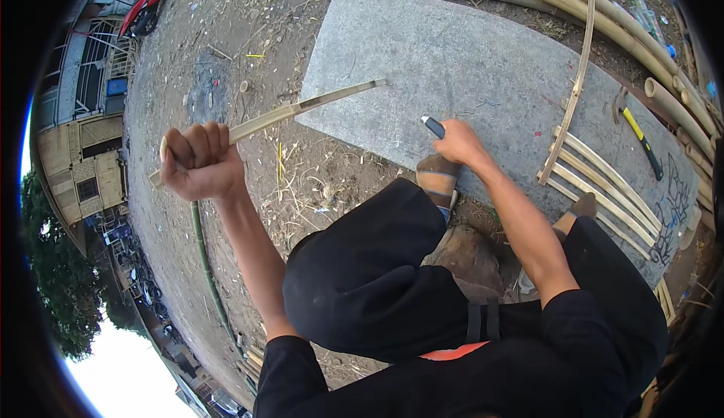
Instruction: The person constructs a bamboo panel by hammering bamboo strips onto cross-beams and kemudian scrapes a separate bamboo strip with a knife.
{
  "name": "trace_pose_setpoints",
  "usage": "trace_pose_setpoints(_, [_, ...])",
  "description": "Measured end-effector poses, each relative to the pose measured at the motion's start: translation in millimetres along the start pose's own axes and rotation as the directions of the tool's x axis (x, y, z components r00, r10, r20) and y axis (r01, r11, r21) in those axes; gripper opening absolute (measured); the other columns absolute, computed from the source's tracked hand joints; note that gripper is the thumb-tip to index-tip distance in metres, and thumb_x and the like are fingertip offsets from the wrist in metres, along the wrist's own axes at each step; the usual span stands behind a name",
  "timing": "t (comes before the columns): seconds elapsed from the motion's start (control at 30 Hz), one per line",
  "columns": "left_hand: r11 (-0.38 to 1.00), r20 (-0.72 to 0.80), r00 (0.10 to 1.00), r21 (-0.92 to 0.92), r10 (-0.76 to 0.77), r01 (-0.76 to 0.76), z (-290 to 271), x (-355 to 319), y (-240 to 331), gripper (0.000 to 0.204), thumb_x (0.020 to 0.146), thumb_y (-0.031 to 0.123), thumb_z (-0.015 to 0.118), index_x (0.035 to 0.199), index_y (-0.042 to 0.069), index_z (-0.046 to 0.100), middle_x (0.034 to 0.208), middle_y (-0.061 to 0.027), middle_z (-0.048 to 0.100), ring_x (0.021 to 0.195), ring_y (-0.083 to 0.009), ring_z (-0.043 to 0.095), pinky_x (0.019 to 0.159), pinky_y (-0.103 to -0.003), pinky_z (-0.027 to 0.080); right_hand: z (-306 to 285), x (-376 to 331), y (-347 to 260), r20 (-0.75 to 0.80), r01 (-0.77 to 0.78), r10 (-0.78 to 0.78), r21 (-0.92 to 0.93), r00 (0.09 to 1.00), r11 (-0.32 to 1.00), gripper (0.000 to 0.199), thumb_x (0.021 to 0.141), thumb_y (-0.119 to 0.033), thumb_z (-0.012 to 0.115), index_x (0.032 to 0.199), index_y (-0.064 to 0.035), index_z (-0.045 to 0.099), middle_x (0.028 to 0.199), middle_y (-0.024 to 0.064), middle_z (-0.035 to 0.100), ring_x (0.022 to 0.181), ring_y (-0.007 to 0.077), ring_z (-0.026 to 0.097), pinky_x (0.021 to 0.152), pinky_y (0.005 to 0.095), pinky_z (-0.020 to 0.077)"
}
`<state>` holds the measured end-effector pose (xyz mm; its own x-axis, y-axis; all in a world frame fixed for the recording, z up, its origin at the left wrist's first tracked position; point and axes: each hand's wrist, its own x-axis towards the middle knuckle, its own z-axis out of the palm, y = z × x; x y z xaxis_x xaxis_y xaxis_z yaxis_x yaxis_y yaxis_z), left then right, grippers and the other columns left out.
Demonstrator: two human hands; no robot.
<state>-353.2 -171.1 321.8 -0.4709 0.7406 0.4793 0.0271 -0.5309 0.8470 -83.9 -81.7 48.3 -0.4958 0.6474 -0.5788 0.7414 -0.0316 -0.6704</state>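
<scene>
My left hand is closed around a long split bamboo strip, held up off the ground at the left. The strip slants up to the right, and its far tip is over the grey slab. Lower down, near the slab's front edge, my right hand grips a tool with a short dark blue-grey handle. Only its rounded end sticks out of my fist; the rest is hidden, so its kind does not show. The two hands are well apart.
Several pale bamboo strips lie on the slab's right part, beside a longer strip lying crosswise. A hammer with a yellow and black handle is further right. Thick bamboo poles line the far side. My foot rests by the slab's edge.
</scene>
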Motion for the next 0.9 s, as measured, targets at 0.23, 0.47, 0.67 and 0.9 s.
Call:
trace_pose_setpoints(0.23, [0.996, -0.018, 0.996, -0.014, 0.088, -0.089, 3, -34, 5, 0.040, 0.093, 0.035, 0.041, 0.062, 0.018, 0.024, 0.046, 0.0047, 0.017, 0.043, -0.0073, 0.011, 0.042, -0.028, 0.010, -4, 8, 21, -0.125, 0.048, -0.034, 0.105, 0.992, 0.993, 0.024, 0.074, -0.016, 0.063, 0.092, -0.0009, 0.063, 0.086, 0.0243, 0.066, 0.086, 0.0418, 0.065, 0.074, 0.0484, 0.0493])
trace_pose_setpoints(0.47, [0.911, -0.227, 0.895, 0.256, 0.383, -0.324, -22, -75, 69, 0.039, 0.095, 0.033, 0.039, 0.064, 0.017, 0.023, 0.046, 0.0041, 0.019, 0.043, -0.0072, 0.010, 0.040, -0.026, 0.010, 28, 46, -7, -0.278, 0.079, -0.016, 0.217, 0.960, 0.973, 0.031, 0.077, -0.021, 0.062, 0.099, 0.0006, 0.058, 0.089, 0.0242, 0.065, 0.088, 0.0404, 0.064, 0.076, 0.0463, 0.0483])
trace_pose_setpoints(0.67, [0.844, -0.316, 0.792, 0.324, 0.523, -0.429, -25, -95, 95, 0.038, 0.096, 0.032, 0.037, 0.065, 0.016, 0.022, 0.048, 0.0041, 0.018, 0.043, -0.0072, 0.010, 0.041, -0.025, 0.010, 72, 68, -88, 0.335, 0.064, -0.084, 0.071, 0.938, 0.995, 0.031, 0.076, -0.019, 0.062, 0.101, -0.0007, 0.063, 0.096, 0.0230, 0.067, 0.089, 0.0336, 0.067, 0.074, 0.0428, 0.0526])
trace_pose_setpoints(0.9, [0.863, -0.368, 0.780, 0.218, 0.506, -0.456, -6, -85, 104, 0.037, 0.098, 0.033, 0.036, 0.067, 0.016, 0.023, 0.048, 0.0038, 0.019, 0.043, -0.0068, 0.011, 0.040, -0.025, 0.010, 33, 24, -62, 0.034, 0.331, -0.331, 0.014, 0.943, 0.944, 0.035, 0.074, -0.022, 0.068, 0.104, -0.0039, 0.063, 0.096, 0.0207, 0.067, 0.091, 0.0390, 0.064, 0.079, 0.0451, 0.0496])
